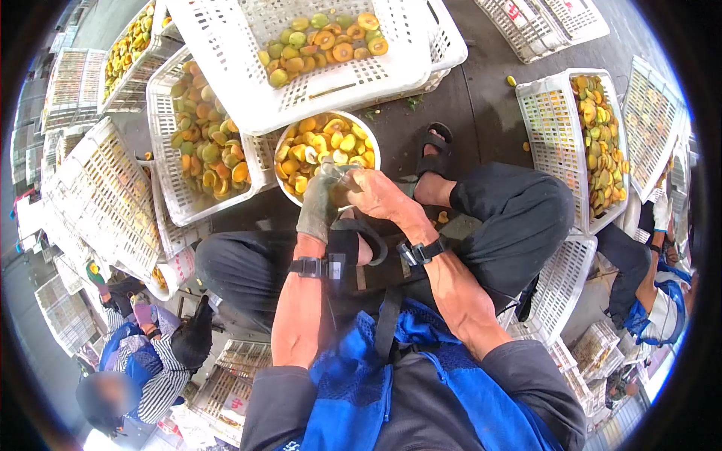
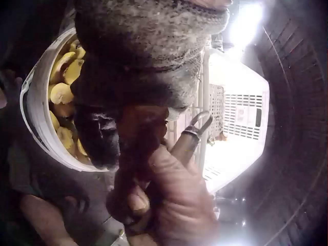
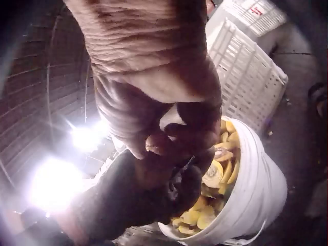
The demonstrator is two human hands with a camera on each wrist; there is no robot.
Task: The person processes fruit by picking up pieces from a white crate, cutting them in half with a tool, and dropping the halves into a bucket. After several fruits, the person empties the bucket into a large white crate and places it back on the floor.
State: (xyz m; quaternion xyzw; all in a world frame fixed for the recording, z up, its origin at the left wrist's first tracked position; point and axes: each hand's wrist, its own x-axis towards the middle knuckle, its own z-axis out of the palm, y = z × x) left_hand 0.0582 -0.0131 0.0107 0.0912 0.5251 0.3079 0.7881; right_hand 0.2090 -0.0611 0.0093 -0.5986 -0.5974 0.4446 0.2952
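Note:
Both hands meet over the near rim of a white bucket (image 1: 378, 154) of yellow halved fruit (image 1: 331, 141). The left hand (image 1: 320, 203), in a dirty grey glove, has its fingers curled round a dark orange-brown fruit (image 2: 146, 120), mostly in shadow. The bare right hand (image 1: 380, 197) touches it from the right. In the left wrist view the right hand (image 2: 179, 200) grips a thin tool (image 2: 184, 146) with a metal loop at its end. The right wrist view shows the right hand (image 3: 159, 102) against the dark glove (image 3: 128, 200); the tool's far end is hidden there.
A white crate (image 1: 256, 105) with fruit halves overhangs the bucket's far side. More fruit crates stand at left (image 1: 162, 150) and right (image 1: 553, 143). A sandalled foot (image 1: 434, 154) is right of the bucket. Other people sit at lower left (image 1: 150, 361) and far right (image 1: 662, 301).

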